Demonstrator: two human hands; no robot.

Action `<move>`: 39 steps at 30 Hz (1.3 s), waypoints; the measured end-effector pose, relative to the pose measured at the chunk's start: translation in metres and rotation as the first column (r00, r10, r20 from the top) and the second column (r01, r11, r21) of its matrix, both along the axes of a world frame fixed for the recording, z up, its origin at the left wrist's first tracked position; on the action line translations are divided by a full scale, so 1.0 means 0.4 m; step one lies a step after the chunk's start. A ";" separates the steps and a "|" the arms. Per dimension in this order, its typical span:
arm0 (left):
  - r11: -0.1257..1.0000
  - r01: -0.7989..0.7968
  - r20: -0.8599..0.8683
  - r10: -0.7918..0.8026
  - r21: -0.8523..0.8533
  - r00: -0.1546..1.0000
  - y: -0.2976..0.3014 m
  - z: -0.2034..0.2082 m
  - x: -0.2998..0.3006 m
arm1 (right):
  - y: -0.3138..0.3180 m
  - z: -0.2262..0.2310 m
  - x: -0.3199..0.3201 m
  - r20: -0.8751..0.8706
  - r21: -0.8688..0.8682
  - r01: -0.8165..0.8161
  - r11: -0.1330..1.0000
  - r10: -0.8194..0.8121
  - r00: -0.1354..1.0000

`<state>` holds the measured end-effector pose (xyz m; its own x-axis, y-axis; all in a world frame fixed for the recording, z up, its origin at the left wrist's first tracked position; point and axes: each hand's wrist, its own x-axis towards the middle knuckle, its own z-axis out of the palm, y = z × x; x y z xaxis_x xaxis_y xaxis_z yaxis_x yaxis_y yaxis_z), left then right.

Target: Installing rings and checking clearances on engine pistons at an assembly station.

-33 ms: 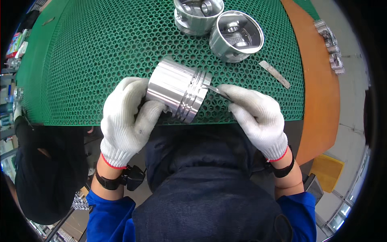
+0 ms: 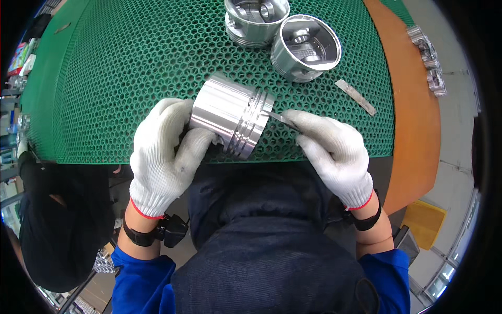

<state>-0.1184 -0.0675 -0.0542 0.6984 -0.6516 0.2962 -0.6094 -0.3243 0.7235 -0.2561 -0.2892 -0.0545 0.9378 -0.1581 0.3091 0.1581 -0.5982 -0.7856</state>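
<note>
A shiny metal piston [image 2: 230,115] lies on its side near the front edge of a green honeycomb mat [image 2: 130,78]. My left hand [image 2: 162,157], in a white knit glove, grips the piston's skirt end from the left. My right hand [image 2: 332,149], also gloved, pinches a thin flat metal blade [image 2: 280,118]. The blade's tip touches the ring grooves at the piston's right end.
Two more pistons [image 2: 256,21] [image 2: 306,47] stand open side up at the back of the mat. A flat metal strip [image 2: 355,97] lies to the right. An orange table rim [image 2: 413,115] curves along the right, with small metal parts [image 2: 429,57] beyond it.
</note>
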 end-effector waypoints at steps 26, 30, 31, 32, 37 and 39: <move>0.965 -0.247 0.196 0.226 0.087 0.954 -0.007 0.083 0.125 | -0.015 0.038 -0.054 -0.193 -0.271 -0.126 0.954 0.075 0.978; 0.845 -0.471 0.629 0.226 0.253 0.744 0.147 0.096 0.280 | -0.045 0.030 -0.096 -0.361 0.482 0.197 0.854 -0.011 0.933; 0.770 -0.548 0.712 0.181 0.326 0.678 0.202 0.072 0.326 | -0.042 0.040 -0.099 -0.437 0.577 0.294 0.762 -0.016 0.899; 0.679 -0.625 0.784 0.117 0.384 0.609 0.205 0.073 0.337 | -0.045 0.040 -0.103 -0.431 0.585 0.293 0.756 -0.017 0.902; 0.901 -0.383 0.692 0.142 0.206 0.707 0.049 0.086 0.226 | -0.056 0.026 -0.114 -0.401 0.688 0.281 0.669 0.029 0.915; 0.972 -0.076 0.680 -0.100 0.224 0.727 -0.082 0.109 0.122 | -0.059 0.025 -0.115 -0.397 0.682 0.270 0.680 0.033 0.917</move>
<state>-0.0697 -0.1002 -0.0104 0.3547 -0.7662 0.5358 -0.9123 -0.4091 0.0188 -0.3022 -0.3130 -0.0446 0.9079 -0.3029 -0.2899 -0.2465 0.1739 -0.9534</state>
